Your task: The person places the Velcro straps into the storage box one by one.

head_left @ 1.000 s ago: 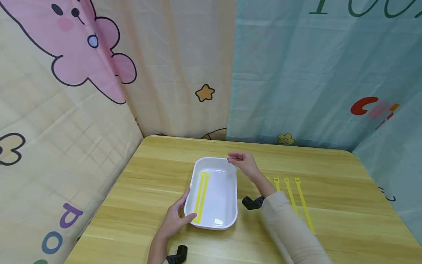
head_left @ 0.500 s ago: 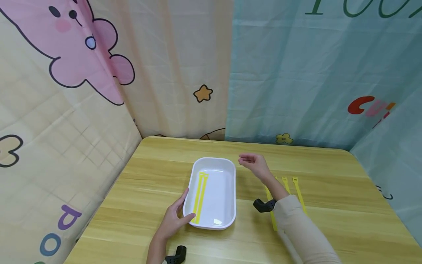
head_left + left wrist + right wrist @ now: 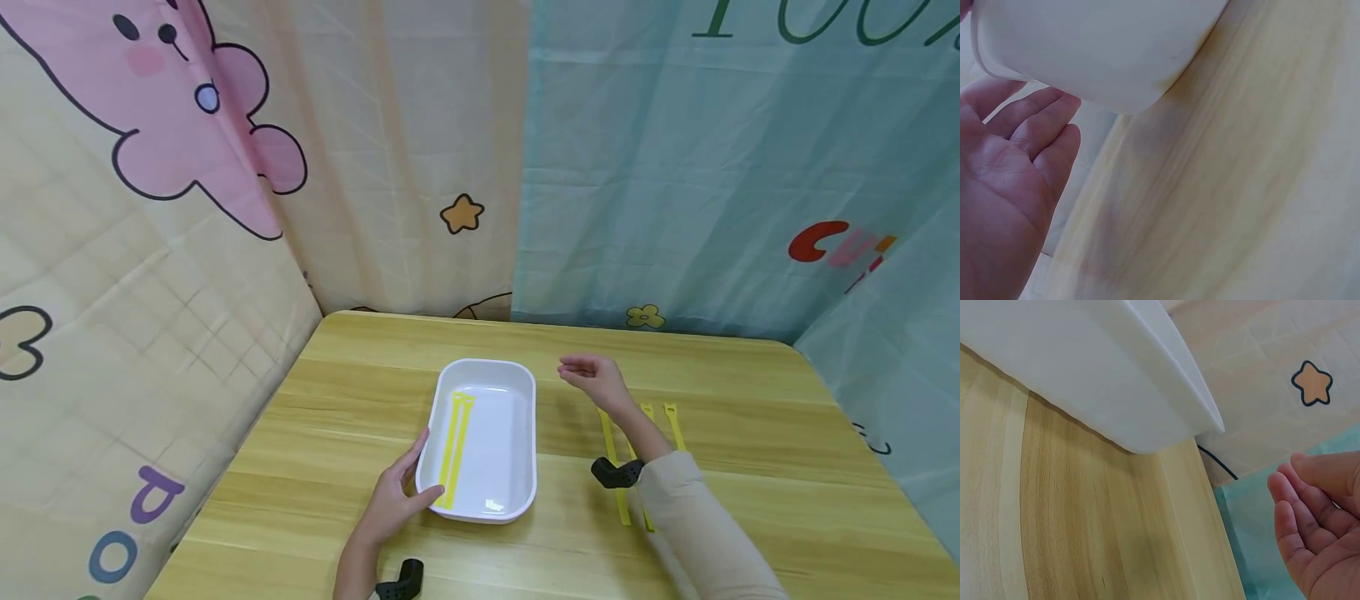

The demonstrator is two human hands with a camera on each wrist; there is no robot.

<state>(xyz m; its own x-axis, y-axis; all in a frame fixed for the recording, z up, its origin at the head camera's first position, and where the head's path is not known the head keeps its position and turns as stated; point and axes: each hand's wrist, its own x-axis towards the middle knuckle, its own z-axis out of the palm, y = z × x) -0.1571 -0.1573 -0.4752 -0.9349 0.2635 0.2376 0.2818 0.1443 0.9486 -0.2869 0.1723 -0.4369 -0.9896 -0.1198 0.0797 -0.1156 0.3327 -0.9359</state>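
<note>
A white rectangular tray (image 3: 498, 450) stands on the table, with two yellow strap-like ties (image 3: 460, 450) lying side by side along its left part. My left hand (image 3: 392, 502) holds the tray's near left corner, thumb at the rim and fingers along the outer wall. In the left wrist view the fingertips touch the tray's outer wall (image 3: 1097, 56). To the right of the tray, my right hand (image 3: 600, 385) hovers with loosely bent fingers and nothing in them. Several more yellow ties (image 3: 624, 507) lie on the table beneath the right forearm, which partly hides them.
The wood-patterned table (image 3: 360, 383) ends at a back edge near printed curtains (image 3: 637, 167). Another curtain (image 3: 187, 317) hangs along its left side. A black wrist device (image 3: 617, 473) sits on the right wrist, and a similar one (image 3: 401, 579) on the left.
My right hand has moved right, away from the tray's far right corner, and its forearm now covers other parts of the ties on the table. My left hand and the tray stay put.
</note>
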